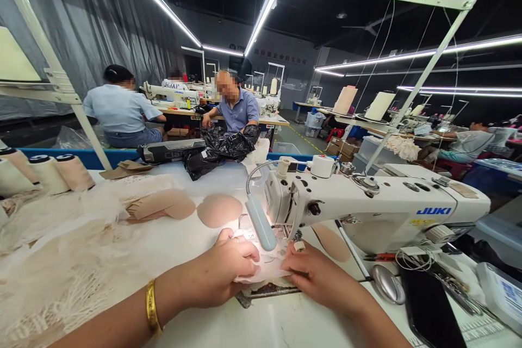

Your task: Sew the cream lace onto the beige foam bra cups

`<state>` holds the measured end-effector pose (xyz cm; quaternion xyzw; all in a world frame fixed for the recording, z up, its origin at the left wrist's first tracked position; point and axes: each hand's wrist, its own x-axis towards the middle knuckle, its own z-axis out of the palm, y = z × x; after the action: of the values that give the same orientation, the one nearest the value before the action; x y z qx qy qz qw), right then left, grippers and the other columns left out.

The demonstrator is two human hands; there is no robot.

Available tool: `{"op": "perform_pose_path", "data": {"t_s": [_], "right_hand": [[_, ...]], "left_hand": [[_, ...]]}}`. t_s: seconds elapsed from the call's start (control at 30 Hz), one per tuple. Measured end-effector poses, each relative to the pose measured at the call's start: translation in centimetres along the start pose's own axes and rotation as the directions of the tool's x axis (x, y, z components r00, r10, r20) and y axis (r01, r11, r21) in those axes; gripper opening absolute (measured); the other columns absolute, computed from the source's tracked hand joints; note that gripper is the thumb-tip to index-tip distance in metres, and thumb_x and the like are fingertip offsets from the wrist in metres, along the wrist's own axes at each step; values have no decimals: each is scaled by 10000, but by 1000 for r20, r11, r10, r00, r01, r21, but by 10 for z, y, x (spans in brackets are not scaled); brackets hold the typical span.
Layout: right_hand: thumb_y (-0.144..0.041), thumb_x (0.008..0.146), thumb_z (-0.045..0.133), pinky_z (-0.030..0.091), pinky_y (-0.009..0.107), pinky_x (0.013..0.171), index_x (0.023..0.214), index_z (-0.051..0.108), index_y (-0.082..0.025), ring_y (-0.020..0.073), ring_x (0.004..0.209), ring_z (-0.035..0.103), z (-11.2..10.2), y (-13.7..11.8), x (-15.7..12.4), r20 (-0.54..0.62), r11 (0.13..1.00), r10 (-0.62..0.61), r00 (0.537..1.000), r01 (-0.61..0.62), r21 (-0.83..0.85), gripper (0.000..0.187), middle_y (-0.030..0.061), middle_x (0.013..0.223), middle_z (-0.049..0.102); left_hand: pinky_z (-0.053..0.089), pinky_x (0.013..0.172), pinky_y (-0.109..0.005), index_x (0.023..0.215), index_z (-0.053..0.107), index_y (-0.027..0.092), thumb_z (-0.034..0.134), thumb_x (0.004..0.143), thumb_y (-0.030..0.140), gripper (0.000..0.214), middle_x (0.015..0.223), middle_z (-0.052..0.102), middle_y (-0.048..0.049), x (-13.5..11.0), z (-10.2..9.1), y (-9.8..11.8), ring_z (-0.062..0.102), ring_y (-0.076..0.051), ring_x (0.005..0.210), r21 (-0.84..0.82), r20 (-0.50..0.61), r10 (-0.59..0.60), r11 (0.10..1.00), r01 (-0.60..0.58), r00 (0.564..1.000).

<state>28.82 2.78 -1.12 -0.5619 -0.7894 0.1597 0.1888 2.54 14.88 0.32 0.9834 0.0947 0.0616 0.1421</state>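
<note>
My left hand [220,272], with a gold bangle on the wrist, and my right hand [322,277] both pinch a small pale lace fabric piece [265,266] under the needle area of a white JUKI sewing machine [367,209]. A lit gooseneck lamp [260,223] hangs just above the fabric between my hands. The needle itself is hidden behind the lamp and glare.
A heap of cream lace [53,250] lies at left, with beige bra cups [218,209] and thread cones [49,174] behind. A black bag [216,152] sits at the table's far edge. A phone [428,304], spoon-like tool [387,283] lie right. Other people sew beyond.
</note>
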Motion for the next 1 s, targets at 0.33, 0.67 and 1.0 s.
{"op": "perform_pose_path", "data": {"t_s": [0.33,0.67,1.0], "right_hand": [[-245,1065,537,537,401,959,1180,780,-329,249,1068,693,18,-2,12,-178,971,-58,982,97,219,282,9,1161,780],[-171,1045,578,493,501,1018,1191,732,-298,291,1150,665,22,-1,14,-127,994,5,992,-18,-105,247,4,1333,757],[-176,1040,514,530,466,948,1161,742,-294,296,1130,647,23,-2,18,-183,991,-14,983,-11,-136,284,52,1227,775]], "left_hand": [[319,897,-408,888,688,247,696,852,10,240,1084,784,41,10,1,-14,675,-231,1026,52,-45,82,995,-79,996],[302,948,-443,1051,738,309,620,938,68,292,1193,808,19,13,2,-23,692,-242,1063,4,-96,96,995,-96,991],[288,1017,-506,1060,742,325,624,777,22,431,1252,787,5,14,13,-35,675,-284,1114,62,-118,86,995,-79,989]]}}
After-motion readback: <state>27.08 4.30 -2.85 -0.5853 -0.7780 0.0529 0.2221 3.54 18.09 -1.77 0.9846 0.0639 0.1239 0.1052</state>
